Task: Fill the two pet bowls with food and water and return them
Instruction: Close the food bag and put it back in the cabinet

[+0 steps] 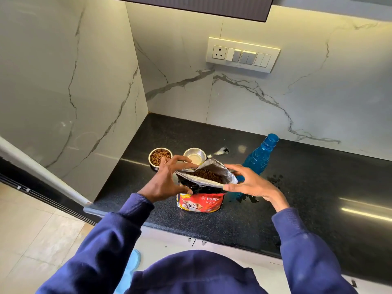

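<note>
I had both hands on the bag (201, 201) of puppy food, which stood upright on the black counter (307, 187) near its front edge, right in front of me. My left hand (167, 181) held the left side of the bag's open top: the thumb lay across the front of the bag and the fingers reached over the foil-lined rim at the back. My right hand (252, 183) gripped the right corner of that rim, thumb pressed against the front of the foil lip and the fingers arched over it from behind. So neither hand was spread wide or free; each was closed round its own side of the opening, with the mouth of the bag held between them. Inside the mouth I could see the brown kibble (209, 175).

The food bowl (154, 166) sat on the counter just beyond my left hand, heaped with the same brown kibble. The second bowl (187, 154) stood just beside it to the right, behind the bag; I could not tell whether it held water. The blue bottle (257, 158) stood uncapped behind my right hand, partly hidden by it. A wet patch (248, 198) lay on the counter at the bottle's foot, below my right wrist.
</note>
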The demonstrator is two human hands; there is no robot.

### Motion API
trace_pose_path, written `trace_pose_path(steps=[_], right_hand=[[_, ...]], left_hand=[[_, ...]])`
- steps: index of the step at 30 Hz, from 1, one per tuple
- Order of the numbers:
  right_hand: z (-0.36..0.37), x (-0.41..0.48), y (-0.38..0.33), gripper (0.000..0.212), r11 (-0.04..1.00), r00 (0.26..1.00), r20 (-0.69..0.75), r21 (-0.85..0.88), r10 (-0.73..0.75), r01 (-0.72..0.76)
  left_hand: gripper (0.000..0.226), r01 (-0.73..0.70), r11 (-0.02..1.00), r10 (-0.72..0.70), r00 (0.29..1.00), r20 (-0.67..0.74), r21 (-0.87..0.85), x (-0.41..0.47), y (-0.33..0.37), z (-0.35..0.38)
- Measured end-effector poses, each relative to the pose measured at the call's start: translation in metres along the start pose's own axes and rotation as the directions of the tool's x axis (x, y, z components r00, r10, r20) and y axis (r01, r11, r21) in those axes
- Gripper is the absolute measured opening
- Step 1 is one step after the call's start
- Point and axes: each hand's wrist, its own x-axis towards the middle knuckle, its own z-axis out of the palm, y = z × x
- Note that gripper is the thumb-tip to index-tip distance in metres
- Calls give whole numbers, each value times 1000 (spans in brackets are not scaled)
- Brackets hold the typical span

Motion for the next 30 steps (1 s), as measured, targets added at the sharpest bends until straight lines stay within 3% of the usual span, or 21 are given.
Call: trace_pose_path(steps=[3, 6, 8, 11, 13, 16, 19, 24, 27, 30], right_hand=[[6, 3, 0, 132, 999, 999, 29, 23, -42, 42], [15, 3, -4, 143, 995, 994, -64, -47, -88, 85], [20, 4, -7, 131, 978, 977, -111, -124, -180, 166], [28, 8, -6, 75, 945, 945, -165, -219, -283, 244], [31, 9, -3, 45, 939, 930, -216, -241, -298, 245], [36, 8, -1, 41, 953, 930, -249, -211, -269, 219], [41, 8, 5, 35, 975, 940, -282, -158, -194, 154], [46, 12, 13, 18, 963, 913, -356, -242, -200, 116], [49, 12, 15, 16, 948, 895, -391, -306, -215, 94], [48, 17, 14, 15, 958, 872, -427, -250, -238, 139]], left_hand=[[44, -104, 988, 114, 990, -81, 117, 3, 0, 2], [27, -117, 976, 131, 989, -65, 185, 5, 0, 0], [34, -95, 973, 100, 995, -11, 211, 6, 1, -2], [49, -63, 987, 51, 996, 77, 151, 10, 4, -8], [41, -49, 995, 44, 997, 65, 81, 10, 7, -9], [25, -3, 1000, 0, 995, -103, -26, 9, 9, -7], [20, 3, 990, -26, 987, -161, -138, 10, 7, -1], [39, -16, 986, -29, 964, -264, -166, 10, 0, 14], [52, 42, 977, -102, 953, -284, -210, 14, -10, 22], [54, 113, 957, -197, 929, -314, -267, 17, -20, 33]])
